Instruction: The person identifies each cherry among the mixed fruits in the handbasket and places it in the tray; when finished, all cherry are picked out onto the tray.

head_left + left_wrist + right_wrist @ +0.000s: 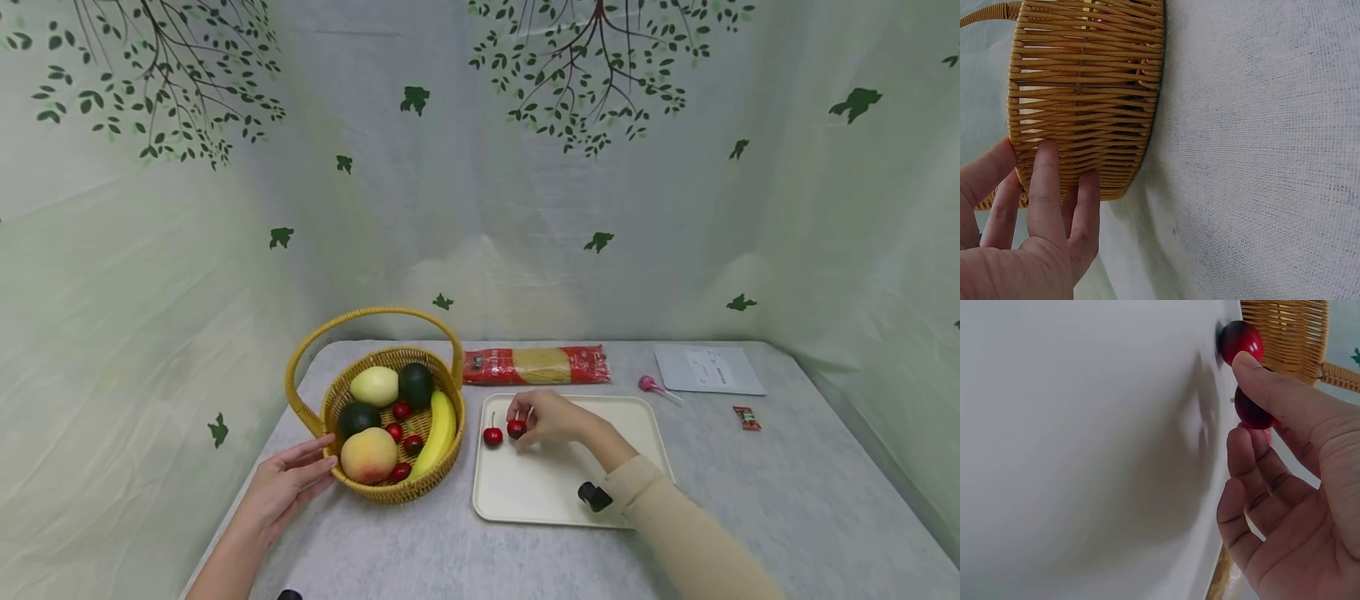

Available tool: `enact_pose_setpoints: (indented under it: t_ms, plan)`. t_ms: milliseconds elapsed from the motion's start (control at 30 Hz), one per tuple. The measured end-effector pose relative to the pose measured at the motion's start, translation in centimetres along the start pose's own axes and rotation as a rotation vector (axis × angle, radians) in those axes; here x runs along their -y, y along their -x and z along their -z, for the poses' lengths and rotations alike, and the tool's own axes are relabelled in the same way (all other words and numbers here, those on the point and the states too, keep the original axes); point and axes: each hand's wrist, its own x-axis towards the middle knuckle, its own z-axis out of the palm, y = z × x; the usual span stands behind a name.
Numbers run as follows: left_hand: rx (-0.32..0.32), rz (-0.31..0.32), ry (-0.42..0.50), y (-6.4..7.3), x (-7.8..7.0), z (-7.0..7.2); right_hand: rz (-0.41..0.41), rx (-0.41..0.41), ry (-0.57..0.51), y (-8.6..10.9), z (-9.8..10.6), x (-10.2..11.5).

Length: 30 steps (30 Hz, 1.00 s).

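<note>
My right hand (553,419) is over the left part of a cream tray (536,496). A red cherry (516,428) is pinched between thumb and fingers; in the right wrist view the thumb (1291,397) partly covers it. Beside it on the tray stands a second cherry (492,437), its stem pointing up. On the left, a yellow-brown wicker basket (386,493) holds a peach, a banana, several cherries and other green fruit. My left hand (288,483) rests against the basket's near-left side. Its fingers lie fairly straight along the woven wall (1085,100) in the left wrist view.
Behind the tray lies a red and yellow pack of noodles (542,365). To the right are a pink lollipop (651,385), a white card (708,370) and a small red wrapped candy (747,418). The basket's tall handle (375,312) arches above its fruit.
</note>
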Motion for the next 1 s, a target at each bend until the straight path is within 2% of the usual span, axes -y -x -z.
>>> enact_pose_setpoints:
  t_ms: [1000]
  plan:
    - [0.008, -0.002, 0.009, 0.11, -0.16, -0.1, -0.014, 0.034, -0.024, -0.36, -0.72, -0.53]
